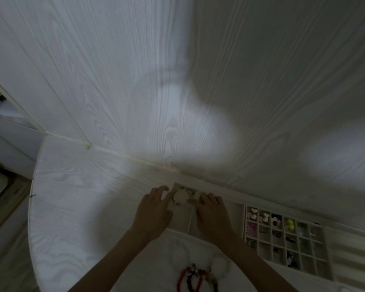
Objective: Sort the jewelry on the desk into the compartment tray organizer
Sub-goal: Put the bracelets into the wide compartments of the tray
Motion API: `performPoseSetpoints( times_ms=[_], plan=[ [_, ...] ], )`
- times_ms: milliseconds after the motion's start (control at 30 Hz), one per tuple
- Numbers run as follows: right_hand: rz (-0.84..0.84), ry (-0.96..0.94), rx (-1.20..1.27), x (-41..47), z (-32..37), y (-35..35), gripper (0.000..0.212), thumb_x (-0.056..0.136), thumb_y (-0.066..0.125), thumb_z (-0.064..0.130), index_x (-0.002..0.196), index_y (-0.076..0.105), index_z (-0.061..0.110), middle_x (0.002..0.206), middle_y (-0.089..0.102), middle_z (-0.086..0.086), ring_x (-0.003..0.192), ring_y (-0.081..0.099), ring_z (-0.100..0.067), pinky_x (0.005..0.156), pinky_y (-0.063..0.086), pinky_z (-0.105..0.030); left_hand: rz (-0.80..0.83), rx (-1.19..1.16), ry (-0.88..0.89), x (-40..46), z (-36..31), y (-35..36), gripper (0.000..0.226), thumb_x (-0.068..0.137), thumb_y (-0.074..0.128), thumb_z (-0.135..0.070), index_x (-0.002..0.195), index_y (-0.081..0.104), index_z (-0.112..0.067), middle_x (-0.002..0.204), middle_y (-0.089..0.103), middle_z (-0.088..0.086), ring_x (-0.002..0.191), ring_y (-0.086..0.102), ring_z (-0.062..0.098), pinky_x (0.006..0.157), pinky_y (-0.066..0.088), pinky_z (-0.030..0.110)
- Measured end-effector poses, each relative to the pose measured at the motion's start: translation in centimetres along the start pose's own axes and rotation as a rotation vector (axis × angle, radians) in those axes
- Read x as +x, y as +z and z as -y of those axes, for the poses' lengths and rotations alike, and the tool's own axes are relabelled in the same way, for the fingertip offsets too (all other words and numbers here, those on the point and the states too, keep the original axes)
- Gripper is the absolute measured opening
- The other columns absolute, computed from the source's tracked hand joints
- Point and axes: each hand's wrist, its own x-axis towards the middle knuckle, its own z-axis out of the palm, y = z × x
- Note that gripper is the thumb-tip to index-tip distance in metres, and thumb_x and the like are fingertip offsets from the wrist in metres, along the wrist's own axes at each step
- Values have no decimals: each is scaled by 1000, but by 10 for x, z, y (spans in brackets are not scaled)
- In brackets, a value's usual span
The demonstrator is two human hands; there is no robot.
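Note:
A pale beaded bracelet [182,196] lies at the far end of a long compartment in the white tray [234,204]. My left hand [155,209] and my right hand [212,213] sit on either side of it, fingertips touching the beads. Whether the fingers pinch it is unclear in the dim light. To the right, a grid tray [282,242] of small compartments holds heart charms, yellow beads and several small dark pieces. Near the bottom edge lie a red bead bracelet [182,278], a dark one [193,281] and a white one [220,265] on the desk.
The white wood-grain desk [89,197] has a rounded left edge, with floor beyond it. A white panelled wall [177,81] rises straight behind the trays. The scene is dim, with shadows of my head and arms on the wall.

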Motion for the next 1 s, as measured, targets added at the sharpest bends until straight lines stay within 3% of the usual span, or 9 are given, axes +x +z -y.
performPoseSetpoints(
  times_ms=[100, 167, 267, 367, 467, 567, 700, 867, 1000],
  plan=[
    [-42, 13, 33, -17, -1, -11, 44, 57, 79, 7, 96, 72, 28, 75, 58, 6, 69, 58, -17, 61, 45, -25, 47, -123, -186, -6, -1, 11, 64, 92, 48, -34, 149, 21, -21, 144, 34, 0, 127, 39, 20, 97, 34, 30],
    [-68, 28, 68, -31, -5, -18, 43, 57, 80, 4, 94, 73, 25, 74, 58, 5, 67, 58, -17, 59, 44, -24, 50, -232, -250, -9, -3, 12, 62, 94, 48, -32, 149, 21, -21, 146, 33, 1, 127, 40, 19, 99, 34, 29],
    [-84, 92, 162, -65, -12, -28, 40, 62, 80, 1, 95, 73, 21, 74, 59, 3, 66, 58, -17, 59, 43, -24, 53, -676, -447, -18, -14, 8, 55, 96, 50, -21, 147, 27, -19, 145, 37, 5, 119, 47, 18, 97, 40, 29],
    [-81, 126, 254, -102, -19, -31, 35, 68, 76, -3, 95, 72, 18, 75, 59, 1, 68, 58, -19, 62, 43, -25, 100, -793, -543, -32, -24, 5, 53, 97, 48, -20, 146, 28, -16, 147, 36, 5, 124, 46, 20, 100, 38, 29],
    [-16, 113, 324, -133, -23, -29, 32, 72, 72, -5, 97, 71, 14, 79, 62, -3, 72, 59, -22, 68, 37, -19, 51, -721, -535, -53, -29, 8, 54, 95, 51, -17, 145, 31, -14, 146, 37, 4, 128, 43, 21, 102, 36, 31],
    [122, 134, 358, -155, -22, -22, 28, 87, 58, 4, 111, 66, 15, 100, 63, -4, 92, 57, -23, 78, 42, -27, -77, -577, -446, -79, -37, 10, 43, 92, 54, -11, 134, 46, -17, 134, 50, 5, 115, 50, 17, 95, 41, 27],
    [238, 109, 245, -176, -22, -6, 39, 90, 47, 9, 124, 55, 24, 120, 54, 2, 110, 48, -18, 83, 34, -25, 67, -514, -332, -110, -58, 22, 31, 92, 53, -11, 120, 60, -21, 127, 58, -2, 106, 52, 9, 87, 40, 16],
    [278, 101, 176, -188, -17, 1, 39, 89, 45, 14, 126, 50, 25, 123, 51, 3, 111, 46, -17, 84, 35, -26, 227, -300, -138, -135, -76, 37, 50, 93, 42, -3, 139, 45, -21, 143, 44, -1, 125, 43, 18, 102, 37, 25],
    [328, 98, 117, -194, -15, 0, 36, 86, 47, 15, 121, 50, 25, 119, 53, 2, 110, 45, -18, 84, 33, -28, 230, -162, -159, -149, -78, 42, 59, 87, 38, 3, 142, 39, -19, 144, 39, 0, 125, 42, 21, 97, 40, 31]
  ],
)
